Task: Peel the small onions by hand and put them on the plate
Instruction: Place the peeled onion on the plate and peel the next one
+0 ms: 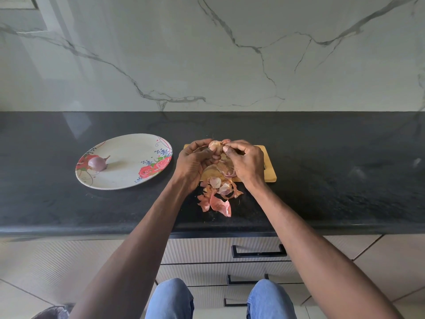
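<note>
Peeled onion (97, 163) lies alone on the flowered plate (128, 180).

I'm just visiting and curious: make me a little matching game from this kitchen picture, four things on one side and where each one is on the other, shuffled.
Things:
1. peeled onion
2. onion being peeled
3. loose skins
4. cutting board

Places:
A. piled on the black counter, at the board's near edge
B. held between the left hand and right hand
C. under the hands, right of the plate
D. on the flowered plate

Pairs: 1-D, 2-B, 3-A, 4-C
</note>
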